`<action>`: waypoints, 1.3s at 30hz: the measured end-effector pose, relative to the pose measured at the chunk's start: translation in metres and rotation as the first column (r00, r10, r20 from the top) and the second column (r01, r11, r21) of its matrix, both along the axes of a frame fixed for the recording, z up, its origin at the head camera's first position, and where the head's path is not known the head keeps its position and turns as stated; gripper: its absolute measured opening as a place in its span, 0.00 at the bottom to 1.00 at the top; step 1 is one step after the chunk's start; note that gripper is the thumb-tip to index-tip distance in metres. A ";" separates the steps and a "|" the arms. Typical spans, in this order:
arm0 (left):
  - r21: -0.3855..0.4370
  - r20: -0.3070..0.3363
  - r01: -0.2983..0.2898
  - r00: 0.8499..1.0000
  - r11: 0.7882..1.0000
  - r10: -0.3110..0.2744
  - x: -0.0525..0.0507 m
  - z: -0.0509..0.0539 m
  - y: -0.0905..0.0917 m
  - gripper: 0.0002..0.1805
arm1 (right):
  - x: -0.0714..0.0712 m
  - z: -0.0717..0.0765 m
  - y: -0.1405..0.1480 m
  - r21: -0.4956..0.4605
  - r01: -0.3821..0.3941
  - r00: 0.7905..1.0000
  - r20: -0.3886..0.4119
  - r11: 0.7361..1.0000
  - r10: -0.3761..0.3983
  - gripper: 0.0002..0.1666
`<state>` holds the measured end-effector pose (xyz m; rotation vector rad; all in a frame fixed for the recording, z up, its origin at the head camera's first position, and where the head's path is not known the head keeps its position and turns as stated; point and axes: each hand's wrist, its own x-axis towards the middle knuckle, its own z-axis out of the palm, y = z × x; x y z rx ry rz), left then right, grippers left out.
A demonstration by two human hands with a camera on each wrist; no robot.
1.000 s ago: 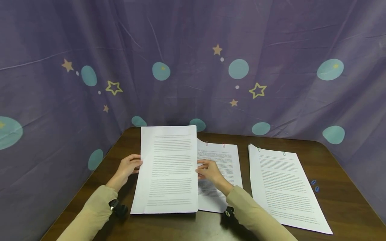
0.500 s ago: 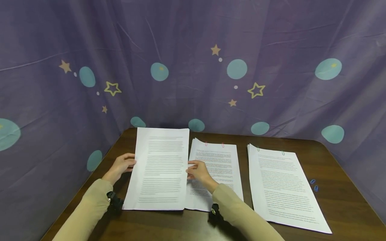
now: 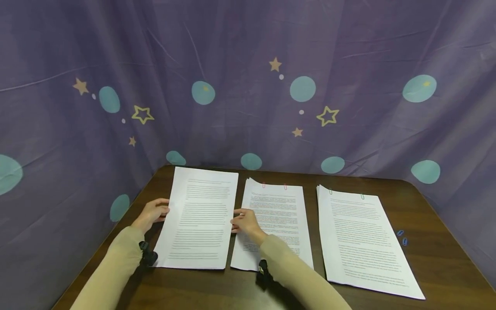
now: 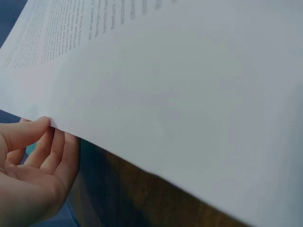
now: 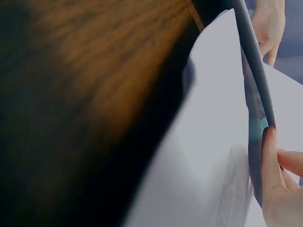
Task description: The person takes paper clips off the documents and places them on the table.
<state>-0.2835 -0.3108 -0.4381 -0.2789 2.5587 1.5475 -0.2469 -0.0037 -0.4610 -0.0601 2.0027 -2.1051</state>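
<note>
A sheaf of printed paper is held by both hands at the left of the table. My left hand pinches its left edge, thumb on the printed face and fingers beneath in the left wrist view. At the right edge, my right hand grips it between thumb and fingers. The right wrist view shows this edge raised above the table. Just to its right lies a middle stack of paper with two red paper clips on its top edge; my right hand and forearm cover part of it.
Farther right lies another stack of paper with two green paper clips on its top edge. Two loose blue paper clips lie beside it on the brown wooden table. A patterned purple curtain hangs behind the table.
Both hands have carried the sheaf leftward and lower, away from over the middle stack. More of the middle stack now shows. The view has shifted slightly.
</note>
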 end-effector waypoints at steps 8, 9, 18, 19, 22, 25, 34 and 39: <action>-0.019 0.009 -0.014 1.000 1.000 0.014 -0.003 -0.004 -0.002 0.18 | -0.004 -0.009 -0.009 -0.012 0.015 0.999 0.046 1.000 -0.014 0.24; -0.017 0.010 -0.018 1.000 1.000 0.018 -0.003 -0.004 -0.002 0.18 | -0.004 -0.009 -0.010 -0.008 0.017 0.999 0.045 1.000 -0.017 0.24; -0.013 -0.001 -0.031 1.000 0.999 0.031 -0.004 -0.005 0.000 0.21 | -0.006 -0.009 -0.014 0.011 0.037 0.997 0.067 0.999 -0.038 0.24; -0.018 -0.003 -0.035 0.999 0.999 0.035 -0.004 -0.005 0.000 0.21 | -0.007 -0.010 -0.014 0.013 0.038 0.997 0.070 0.999 -0.039 0.25; -0.031 -0.012 -0.033 0.999 0.999 0.032 -0.005 -0.005 0.001 0.20 | -0.009 -0.013 -0.015 0.017 0.045 0.995 0.086 0.999 -0.047 0.25; -0.033 -0.025 -0.030 0.999 0.999 0.029 -0.006 -0.006 0.001 0.20 | -0.010 -0.014 -0.015 0.025 0.051 0.995 0.088 0.998 -0.053 0.25; -0.066 -0.030 -0.044 0.999 0.997 0.042 -0.009 -0.007 0.001 0.20 | -0.009 -0.011 -0.016 0.014 0.054 0.996 0.069 0.998 -0.055 0.25; -0.081 -0.033 -0.055 0.998 0.995 0.052 -0.009 -0.004 0.002 0.20 | -0.007 -0.009 -0.014 0.037 0.051 0.999 0.006 0.998 -0.051 0.23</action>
